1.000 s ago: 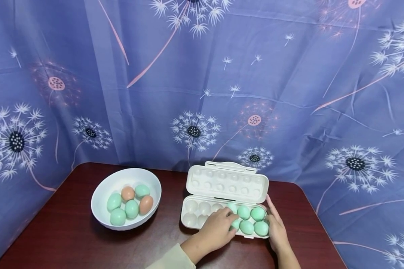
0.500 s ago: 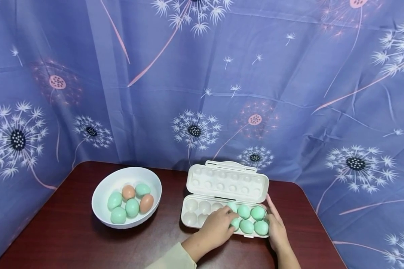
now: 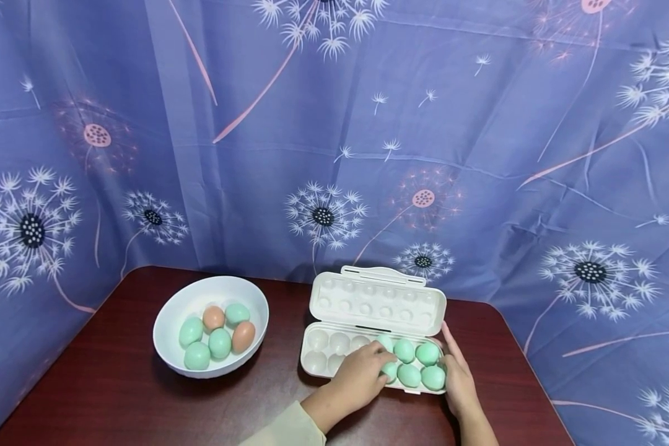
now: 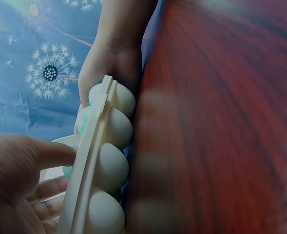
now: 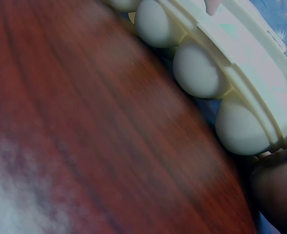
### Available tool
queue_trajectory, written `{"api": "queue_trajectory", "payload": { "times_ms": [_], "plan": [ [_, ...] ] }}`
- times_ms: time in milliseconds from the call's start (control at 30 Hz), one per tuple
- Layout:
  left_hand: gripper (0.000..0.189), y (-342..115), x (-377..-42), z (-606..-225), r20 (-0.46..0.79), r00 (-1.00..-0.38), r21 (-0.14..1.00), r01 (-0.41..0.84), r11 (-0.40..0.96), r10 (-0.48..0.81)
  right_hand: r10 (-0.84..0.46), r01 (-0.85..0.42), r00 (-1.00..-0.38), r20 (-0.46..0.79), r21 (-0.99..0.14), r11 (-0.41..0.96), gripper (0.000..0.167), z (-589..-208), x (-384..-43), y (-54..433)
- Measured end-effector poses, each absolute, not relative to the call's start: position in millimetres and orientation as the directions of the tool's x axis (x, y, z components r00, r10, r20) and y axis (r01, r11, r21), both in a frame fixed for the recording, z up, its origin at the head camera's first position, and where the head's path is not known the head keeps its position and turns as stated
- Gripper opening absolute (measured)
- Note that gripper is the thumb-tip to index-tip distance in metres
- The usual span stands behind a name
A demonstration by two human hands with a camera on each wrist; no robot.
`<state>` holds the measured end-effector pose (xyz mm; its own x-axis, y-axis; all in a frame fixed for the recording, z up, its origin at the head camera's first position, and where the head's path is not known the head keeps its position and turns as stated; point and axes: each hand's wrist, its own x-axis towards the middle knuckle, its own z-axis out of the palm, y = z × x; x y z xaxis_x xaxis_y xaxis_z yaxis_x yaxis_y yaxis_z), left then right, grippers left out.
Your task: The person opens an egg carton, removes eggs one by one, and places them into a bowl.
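In the head view, a cream egg carton [image 3: 376,303] lies open on the table, lid tilted back. Pale green eggs fill its right-hand cups, while visible cups on the left hold none. My left hand [image 3: 358,379] reaches over the middle of the carton, thumb and fingers about a green egg [image 3: 389,371] seated in the front row and partly covered. At the right end, my right hand [image 3: 458,381] grips the carton's side. The left wrist view shows my left thumb [image 4: 58,154] at the carton's front rim; the right wrist view shows the rounded cup undersides [image 5: 199,68].
A white bowl [image 3: 164,353] stands on the left of the dark red table [image 3: 245,412], holding several green eggs and two brown eggs [image 3: 243,337]. A blue curtain [image 3: 256,204] with a dandelion print hangs close behind the table and along its sides.
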<state>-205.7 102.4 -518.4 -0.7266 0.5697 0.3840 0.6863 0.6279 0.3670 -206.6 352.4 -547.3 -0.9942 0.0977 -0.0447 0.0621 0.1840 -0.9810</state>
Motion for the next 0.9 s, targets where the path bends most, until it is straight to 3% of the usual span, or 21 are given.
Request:
{"api": "queue_trajectory", "payload": {
  "times_ms": [900],
  "plan": [
    [0.034,101.8,-205.9,-516.0,0.460,-0.679,0.328,0.729,0.601,0.572,0.066,0.023,-0.998,-0.011,-0.985,0.173,0.074,-549.1,-206.0,354.5]
  ]
}}
